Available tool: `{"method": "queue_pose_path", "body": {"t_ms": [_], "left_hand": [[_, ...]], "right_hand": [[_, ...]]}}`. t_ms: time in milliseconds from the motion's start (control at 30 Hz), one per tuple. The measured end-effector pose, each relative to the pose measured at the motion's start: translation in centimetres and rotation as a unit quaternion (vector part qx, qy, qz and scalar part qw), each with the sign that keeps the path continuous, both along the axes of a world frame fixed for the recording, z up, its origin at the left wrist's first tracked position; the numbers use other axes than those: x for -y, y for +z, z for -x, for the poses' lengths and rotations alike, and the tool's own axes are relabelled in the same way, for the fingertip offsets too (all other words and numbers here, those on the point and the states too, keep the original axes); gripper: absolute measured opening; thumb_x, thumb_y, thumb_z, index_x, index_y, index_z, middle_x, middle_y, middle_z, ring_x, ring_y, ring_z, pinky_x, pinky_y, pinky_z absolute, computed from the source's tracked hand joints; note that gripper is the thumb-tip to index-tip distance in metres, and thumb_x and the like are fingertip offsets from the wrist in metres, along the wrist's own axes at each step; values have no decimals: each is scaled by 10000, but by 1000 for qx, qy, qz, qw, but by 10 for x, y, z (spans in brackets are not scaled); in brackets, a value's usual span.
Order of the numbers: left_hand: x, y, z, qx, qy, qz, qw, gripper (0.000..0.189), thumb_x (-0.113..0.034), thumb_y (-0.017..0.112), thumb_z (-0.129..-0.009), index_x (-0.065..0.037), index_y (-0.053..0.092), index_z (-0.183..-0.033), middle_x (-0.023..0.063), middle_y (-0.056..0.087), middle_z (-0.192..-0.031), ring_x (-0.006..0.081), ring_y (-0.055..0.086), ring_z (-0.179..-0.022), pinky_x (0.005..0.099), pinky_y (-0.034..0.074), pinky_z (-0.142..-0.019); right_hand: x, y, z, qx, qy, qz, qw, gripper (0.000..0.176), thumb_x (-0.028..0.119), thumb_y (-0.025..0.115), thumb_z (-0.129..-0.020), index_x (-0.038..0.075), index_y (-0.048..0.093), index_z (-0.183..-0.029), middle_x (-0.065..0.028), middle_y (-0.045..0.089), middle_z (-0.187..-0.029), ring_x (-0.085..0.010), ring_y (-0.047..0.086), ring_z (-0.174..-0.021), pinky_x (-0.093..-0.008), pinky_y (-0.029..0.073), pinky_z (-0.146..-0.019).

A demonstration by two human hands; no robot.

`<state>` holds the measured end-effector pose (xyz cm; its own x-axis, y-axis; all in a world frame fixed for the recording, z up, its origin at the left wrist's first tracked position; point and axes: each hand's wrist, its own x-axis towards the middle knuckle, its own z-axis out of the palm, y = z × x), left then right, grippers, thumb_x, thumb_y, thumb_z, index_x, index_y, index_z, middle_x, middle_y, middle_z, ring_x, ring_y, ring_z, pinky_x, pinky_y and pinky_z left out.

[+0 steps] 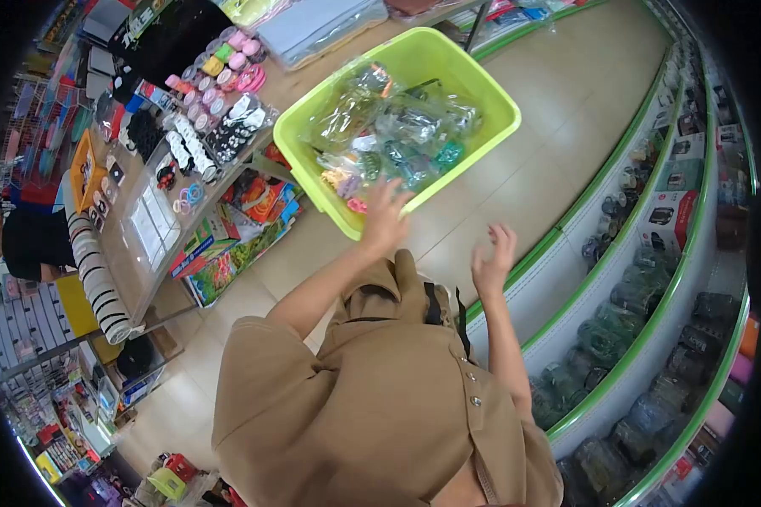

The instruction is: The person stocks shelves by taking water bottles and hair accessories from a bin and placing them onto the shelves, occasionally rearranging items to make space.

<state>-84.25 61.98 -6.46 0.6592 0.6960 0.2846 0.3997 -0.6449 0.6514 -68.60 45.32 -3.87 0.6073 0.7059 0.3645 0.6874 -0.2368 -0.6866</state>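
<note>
A lime-green plastic basket (472, 150) stands in front of me, its left side by the table edge. Inside it lie clear plastic-wrapped packages (410, 122), a teal item (448, 154) and small pink pieces (357, 204). Over the basket's near rim reaches my left hand (386, 215), fingers spread toward the small items; whether the fingertips touch them cannot be made out. My right hand (493, 260) hangs in the air to the right of the basket, fingers apart and slightly curled, holding nothing.
On the left, a table (292, 89) bears pink jars (216, 95), patterned black-and-white goods and a striped roll (95, 275). Boxes (205, 242) stand below it. Green-edged shelves (566, 296) with wrapped glassware curve along the right. A person in black (35, 241) is at far left.
</note>
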Motion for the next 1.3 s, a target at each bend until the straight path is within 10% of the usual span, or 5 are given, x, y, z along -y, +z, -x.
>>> {"method": "queue_pose_path", "body": {"t_ms": [333, 400, 600, 900, 1300], "left_hand": [[-52, -45, 107, -167, -53, 55, 983, 323, -13, 495, -745, -52, 582, -1053, 161, 519, -1116, 331, 383, -1204, 554, 214, -1023], [-54, -49, 116, -153, -91, 48, 983, 336, 2, 494, -742, -35, 573, -1067, 166, 541, -1101, 340, 408, -1189, 558, 199, -1029], [-65, -34, 120, -149, -113, 125, 974, 446, -2, 537, -730, -46, 506, -1173, 163, 542, -1109, 341, 420, -1180, 555, 211, -1027], [-103, -37, 90, -38, 52, 143, 988, 631, -84, 637, -712, -22, 362, -1277, 209, 390, -1284, 365, 368, -1200, 385, 316, -1010], [-239, -63, -28, -248, 212, 116, 938, 1148, -308, 817, -523, -87, 106, -1396, 270, 297, -1315, 382, 283, -1245, 520, 206, -1030]], "right_hand": [[-167, -73, 61, 23, 162, 174, 971, 444, 84, 648, -673, 75, 513, -1096, -199, 487, -1093, -375, 473, -1013, -429, 403, -860], [-184, -97, 65, 81, 149, 427, 888, 600, 220, 692, -651, 124, 456, -1194, -215, 452, -1182, -381, 451, -1084, -426, 396, -905], [-206, -120, 68, 139, 127, 578, 794, 372, 242, 503, -798, 111, 486, -1145, -210, 445, -1223, -371, 418, -1161, -471, 387, -897], [-250, -68, -8, 137, 38, 256, 956, 641, 166, 731, -583, 124, 459, -1162, -164, 450, -1140, -340, 445, -1048, -449, 379, -874], [-305, -88, -71, 187, 135, 488, 842, 943, 329, 797, -542, 129, 312, -1326, -209, 385, -1271, -356, 397, -1151, -516, 341, -912]]}}
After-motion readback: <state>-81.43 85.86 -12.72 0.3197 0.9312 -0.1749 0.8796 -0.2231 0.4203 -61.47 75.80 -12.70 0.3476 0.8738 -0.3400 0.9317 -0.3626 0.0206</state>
